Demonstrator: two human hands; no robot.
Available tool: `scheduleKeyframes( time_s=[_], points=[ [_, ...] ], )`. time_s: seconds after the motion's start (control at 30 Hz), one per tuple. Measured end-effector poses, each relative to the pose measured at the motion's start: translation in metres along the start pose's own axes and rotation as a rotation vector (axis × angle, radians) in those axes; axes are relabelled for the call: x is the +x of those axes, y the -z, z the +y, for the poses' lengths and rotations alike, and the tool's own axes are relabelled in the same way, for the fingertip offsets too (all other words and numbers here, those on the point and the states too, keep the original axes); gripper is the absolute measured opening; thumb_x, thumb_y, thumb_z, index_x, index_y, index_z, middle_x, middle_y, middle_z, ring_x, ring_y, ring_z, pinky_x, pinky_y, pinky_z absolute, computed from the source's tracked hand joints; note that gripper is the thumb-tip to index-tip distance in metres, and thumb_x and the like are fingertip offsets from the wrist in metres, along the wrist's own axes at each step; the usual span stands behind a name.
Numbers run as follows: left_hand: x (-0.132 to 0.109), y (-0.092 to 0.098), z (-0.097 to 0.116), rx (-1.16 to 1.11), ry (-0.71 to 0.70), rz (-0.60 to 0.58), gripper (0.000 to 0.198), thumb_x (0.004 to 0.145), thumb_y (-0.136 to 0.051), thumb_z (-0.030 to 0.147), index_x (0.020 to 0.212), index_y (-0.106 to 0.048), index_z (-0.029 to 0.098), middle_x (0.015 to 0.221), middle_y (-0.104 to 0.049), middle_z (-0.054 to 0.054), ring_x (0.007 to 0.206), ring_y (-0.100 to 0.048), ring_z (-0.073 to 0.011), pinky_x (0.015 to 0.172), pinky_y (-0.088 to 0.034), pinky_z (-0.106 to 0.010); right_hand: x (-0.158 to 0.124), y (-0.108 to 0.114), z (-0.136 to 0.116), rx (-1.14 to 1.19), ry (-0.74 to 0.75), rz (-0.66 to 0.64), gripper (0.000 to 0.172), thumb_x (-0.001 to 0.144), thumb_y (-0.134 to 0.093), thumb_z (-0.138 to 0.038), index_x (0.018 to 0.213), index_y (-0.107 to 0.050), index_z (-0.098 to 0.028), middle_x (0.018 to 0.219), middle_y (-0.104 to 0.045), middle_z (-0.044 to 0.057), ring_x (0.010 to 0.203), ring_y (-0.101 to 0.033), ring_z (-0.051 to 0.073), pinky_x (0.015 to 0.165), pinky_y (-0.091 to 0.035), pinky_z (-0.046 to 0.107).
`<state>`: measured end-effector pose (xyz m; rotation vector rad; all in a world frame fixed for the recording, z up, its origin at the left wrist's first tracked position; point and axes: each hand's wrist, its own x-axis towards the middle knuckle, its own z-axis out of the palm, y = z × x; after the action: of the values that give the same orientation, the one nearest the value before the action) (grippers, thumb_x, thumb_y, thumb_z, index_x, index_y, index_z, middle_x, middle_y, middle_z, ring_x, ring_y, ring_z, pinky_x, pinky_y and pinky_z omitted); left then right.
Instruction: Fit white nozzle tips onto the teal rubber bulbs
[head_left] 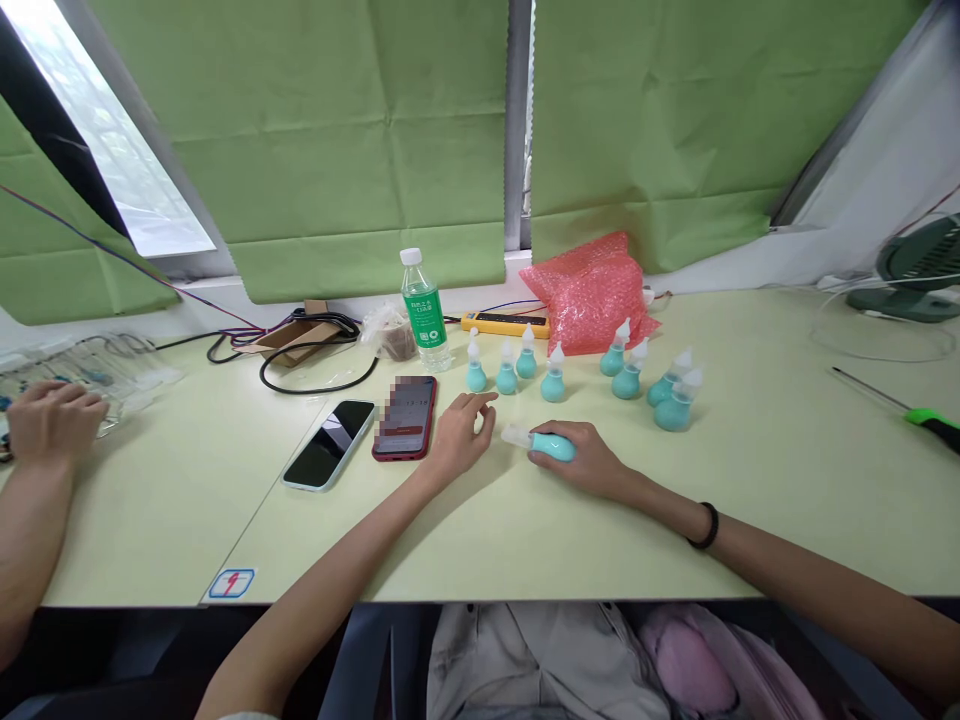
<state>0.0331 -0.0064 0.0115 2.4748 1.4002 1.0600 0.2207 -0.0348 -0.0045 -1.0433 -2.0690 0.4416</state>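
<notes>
My right hand [589,462] is closed around a turquoise bulb nasal aspirator [553,446], lying on its side with its clear tip pointing left. Just left of that tip, my left hand [463,437] rests on the table with bent, parted fingers and nothing visible in them. Beyond both hands, several more aspirators stand upright with their clear tips up. One aspirator [553,384] is straight behind the held one. Another aspirator [674,408] stands at the right end of the group, and one more aspirator [476,374] at its left end.
Left of my left hand lie a red-cased phone [405,420] and a pale-cased phone [330,447]. Behind them stand a water bottle [425,315], black cables [319,378] and a pink bubble-wrap bag [589,295]. A screwdriver [919,415] lies far right; another person's hand [52,425] is far left.
</notes>
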Motion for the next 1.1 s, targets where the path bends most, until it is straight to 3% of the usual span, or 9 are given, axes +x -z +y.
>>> scheduleKeyframes(
  time_s=[0.17, 0.3, 0.57, 0.67, 0.77, 0.87, 1.03, 1.1],
  points=[
    [-0.012, 0.001, 0.026, -0.036, -0.016, -0.246, 0.033, 0.079, -0.031, 0.039, 0.066, -0.051, 0.016, 0.049, -0.045, 0.001, 0.047, -0.041, -0.0097, 0.048, -0.029, -0.022, -0.004, -0.001, -0.012, 0.043, 0.029, -0.089, 0.018, 0.071, -0.051, -0.032, 0.082, -0.053, -0.018, 0.074, -0.059, 0.002, 0.063, -0.053, 0.013, 0.06, -0.042, 0.025],
    [-0.015, -0.005, 0.03, -0.243, 0.024, -0.367, 0.044, 0.081, -0.023, 0.041, 0.049, -0.038, 0.015, 0.042, -0.034, 0.003, 0.041, -0.03, -0.0073, 0.045, -0.024, -0.022, -0.008, -0.003, -0.017, 0.073, 0.047, -0.153, 0.018, 0.072, -0.05, -0.032, 0.082, -0.051, -0.018, 0.072, -0.058, 0.002, 0.062, -0.051, 0.012, 0.058, -0.04, 0.024],
    [-0.012, -0.012, 0.023, -0.928, 0.3, -0.578, 0.048, 0.076, -0.029, 0.051, 0.043, -0.028, 0.016, 0.04, -0.024, 0.005, 0.036, -0.021, -0.0037, 0.038, -0.017, -0.021, -0.007, 0.0, -0.022, 0.237, -0.041, -0.236, 0.019, 0.075, -0.046, -0.036, 0.075, -0.05, -0.017, 0.062, -0.05, -0.002, 0.054, -0.044, 0.009, 0.05, -0.037, 0.019],
    [-0.012, -0.012, 0.023, -1.093, 0.384, -0.656, 0.046, 0.073, -0.036, 0.051, 0.044, -0.026, 0.016, 0.042, -0.019, 0.007, 0.036, -0.017, -0.0026, 0.037, -0.013, -0.019, -0.008, 0.0, -0.023, 0.288, -0.079, -0.237, 0.02, 0.074, -0.046, -0.037, 0.072, -0.049, -0.017, 0.058, -0.047, -0.003, 0.05, -0.042, 0.008, 0.046, -0.036, 0.018],
    [-0.011, -0.006, 0.025, -1.23, 0.445, -0.726, 0.043, 0.074, -0.036, 0.046, 0.045, -0.025, 0.017, 0.038, -0.018, 0.007, 0.034, -0.016, -0.0028, 0.036, -0.013, -0.019, -0.009, 0.001, -0.025, 0.281, -0.032, -0.216, 0.018, 0.073, -0.048, -0.035, 0.074, -0.049, -0.018, 0.063, -0.052, -0.002, 0.055, -0.046, 0.009, 0.052, -0.039, 0.02],
    [-0.008, 0.001, 0.028, -1.289, 0.499, -0.642, 0.04, 0.075, -0.035, 0.042, 0.046, -0.026, 0.017, 0.036, -0.018, 0.008, 0.033, -0.018, -0.0032, 0.035, -0.015, -0.018, -0.008, 0.004, -0.027, 0.259, -0.007, -0.126, 0.017, 0.072, -0.05, -0.034, 0.08, -0.051, -0.018, 0.074, -0.056, 0.001, 0.064, -0.05, 0.012, 0.06, -0.041, 0.022],
    [-0.001, -0.001, 0.018, -0.943, 0.406, -0.159, 0.039, 0.076, -0.035, 0.045, 0.053, -0.039, 0.014, 0.041, -0.033, 0.005, 0.036, -0.027, -0.0036, 0.036, -0.021, -0.017, 0.002, 0.006, -0.011, 0.237, -0.115, 0.069, 0.018, 0.075, -0.046, -0.034, 0.081, -0.051, -0.018, 0.078, -0.052, 0.003, 0.072, -0.05, 0.014, 0.065, -0.042, 0.024],
    [0.003, -0.003, 0.007, -0.754, 0.38, -0.036, 0.031, 0.073, -0.041, 0.044, 0.062, -0.044, 0.015, 0.048, -0.04, 0.004, 0.04, -0.035, -0.0049, 0.037, -0.025, -0.017, 0.007, 0.005, 0.001, 0.209, -0.126, 0.146, 0.02, 0.075, -0.046, -0.035, 0.085, -0.054, -0.019, 0.084, -0.05, 0.004, 0.077, -0.048, 0.014, 0.067, -0.042, 0.026]
  ],
)
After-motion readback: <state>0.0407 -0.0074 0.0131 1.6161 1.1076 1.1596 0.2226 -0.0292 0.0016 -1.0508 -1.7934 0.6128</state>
